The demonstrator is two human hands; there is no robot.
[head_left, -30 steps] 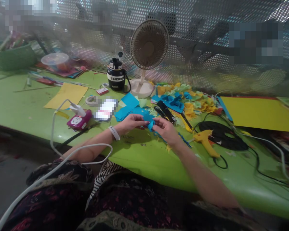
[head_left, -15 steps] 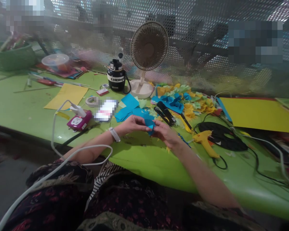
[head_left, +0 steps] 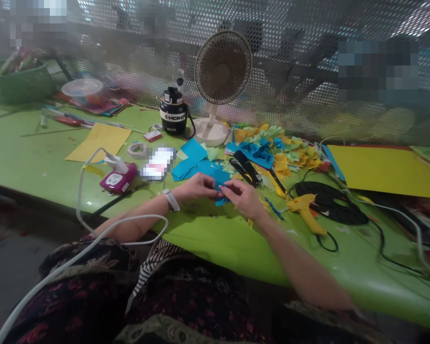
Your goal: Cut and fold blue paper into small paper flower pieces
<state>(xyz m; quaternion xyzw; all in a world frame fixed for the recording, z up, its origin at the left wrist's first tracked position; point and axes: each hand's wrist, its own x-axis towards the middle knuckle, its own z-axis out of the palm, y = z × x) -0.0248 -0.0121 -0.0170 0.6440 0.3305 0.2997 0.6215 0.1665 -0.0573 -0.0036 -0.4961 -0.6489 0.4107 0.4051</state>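
Between my two hands is a small piece of blue paper (head_left: 220, 185), partly hidden by my fingers. My left hand (head_left: 199, 186), with a white band on its wrist, pinches the paper from the left. Thumb and fingers of my right hand (head_left: 244, 197) close on its right side. Just beyond my hands lie flat blue paper squares (head_left: 197, 165). A black stapler (head_left: 246, 168) rests past my right hand, near a heap of folded yellow, green and blue paper pieces (head_left: 286, 148).
A yellow glue gun (head_left: 304, 210) and its cord lie to the right, beside a black flat object (head_left: 331, 203). A fan (head_left: 222, 71) and a black bottle (head_left: 173, 112) stand behind. At left are a phone (head_left: 158, 163), a purple socket block (head_left: 118, 179) and a white cable (head_left: 79, 258).
The blue paper has turned lower between my hands and shows less of itself. My right fingers have shifted slightly left, over its edge.
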